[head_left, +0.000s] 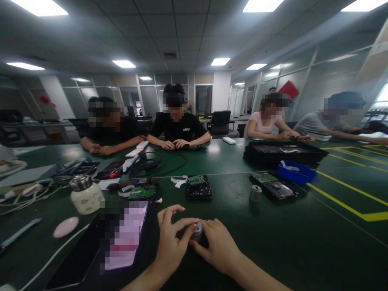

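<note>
Between both hands [194, 242], small metal cylinder [197, 231]; blue tray [298, 173] with white strips.

Dark green table [230, 242], yellow tape lines [348, 194] on its right part. Near left: tablet [121, 238], pink disc [66, 226], white jar [85, 195] with metal lid, white cables [27, 194]. Middle: circuit board [142, 192], hard drive [198, 187] with a green board on top, white tape scrap [178, 181], black cable loop [157, 161], white remotes [138, 148]. Right: small metal cylinder [255, 193], second drive [273, 185], blue bin [297, 171], black trays [283, 153], white box [229, 140] further back. Other people's forearms rest on the far edge.
</note>
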Action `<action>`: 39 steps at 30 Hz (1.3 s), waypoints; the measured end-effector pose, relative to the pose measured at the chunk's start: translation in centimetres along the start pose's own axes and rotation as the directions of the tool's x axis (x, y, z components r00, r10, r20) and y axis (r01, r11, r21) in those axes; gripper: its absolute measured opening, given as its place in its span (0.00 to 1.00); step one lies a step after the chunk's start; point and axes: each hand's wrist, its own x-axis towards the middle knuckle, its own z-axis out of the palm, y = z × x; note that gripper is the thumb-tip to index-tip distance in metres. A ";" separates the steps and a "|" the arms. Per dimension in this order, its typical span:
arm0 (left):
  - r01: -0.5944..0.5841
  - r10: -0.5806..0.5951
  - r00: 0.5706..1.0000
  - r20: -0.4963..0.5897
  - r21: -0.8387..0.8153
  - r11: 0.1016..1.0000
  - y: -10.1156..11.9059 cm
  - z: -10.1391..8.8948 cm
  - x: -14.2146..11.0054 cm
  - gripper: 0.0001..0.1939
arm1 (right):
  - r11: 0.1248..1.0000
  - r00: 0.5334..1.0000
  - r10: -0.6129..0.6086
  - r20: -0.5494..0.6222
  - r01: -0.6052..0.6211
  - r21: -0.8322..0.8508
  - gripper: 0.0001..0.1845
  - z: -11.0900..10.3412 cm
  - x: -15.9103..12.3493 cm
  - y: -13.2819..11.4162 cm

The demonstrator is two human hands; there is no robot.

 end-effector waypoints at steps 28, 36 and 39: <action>0.068 -0.060 0.996 0.069 -0.132 0.989 0.2 -0.9 0.5 0.17 | 1.000 1.000 0.018 0.020 -0.018 -0.021 0.13 -0.3 0.0 -0.2; 0.014 -0.005 0.989 0.150 -0.061 0.998 0.7 -0.5 0.6 0.10 | 1.000 1.000 0.014 0.015 -0.014 -0.010 0.13 -0.2 -0.1 -0.1; 0.043 -0.042 0.998 0.040 -0.029 0.999 -0.1 -0.3 1.0 0.11 | 0.999 1.000 0.022 0.011 -0.022 -0.025 0.13 -0.2 -0.1 -0.2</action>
